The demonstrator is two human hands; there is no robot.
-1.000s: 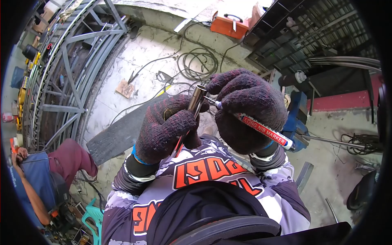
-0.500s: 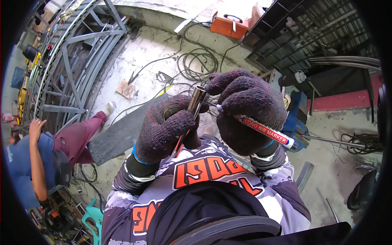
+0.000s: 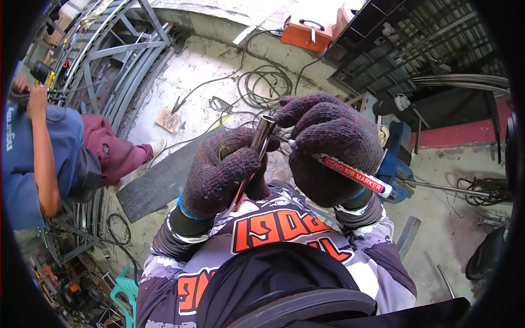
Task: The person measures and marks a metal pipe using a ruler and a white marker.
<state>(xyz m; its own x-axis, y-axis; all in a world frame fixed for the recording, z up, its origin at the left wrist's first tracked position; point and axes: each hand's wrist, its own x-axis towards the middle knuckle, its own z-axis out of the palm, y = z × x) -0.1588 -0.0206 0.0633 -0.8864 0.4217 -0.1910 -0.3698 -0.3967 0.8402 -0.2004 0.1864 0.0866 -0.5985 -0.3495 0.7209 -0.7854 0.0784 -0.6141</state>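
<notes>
Both my hands wear dark knitted gloves. My left hand (image 3: 221, 167) is closed around a shiny metal tube (image 3: 263, 133), which stands tilted with its open end up; its lower part runs down past my fingers. A white and red long nib marker (image 3: 354, 176) lies in my right hand (image 3: 333, 147), its tip end pointing left toward the tube. The right fingertips are beside the tube's upper end; whether they touch it I cannot tell.
A co-worker in a blue shirt (image 3: 54, 153) stands at the left by metal frames (image 3: 126, 52). Coiled cable (image 3: 265, 85) and a dark plank (image 3: 158, 177) lie on the floor. An orange box (image 3: 306, 35) is at the top, a blue vise (image 3: 402, 164) at the right.
The co-worker at the left has moved up in the view, with an arm now raised toward the frames. My hands, the tube and the marker are almost unmoved.
</notes>
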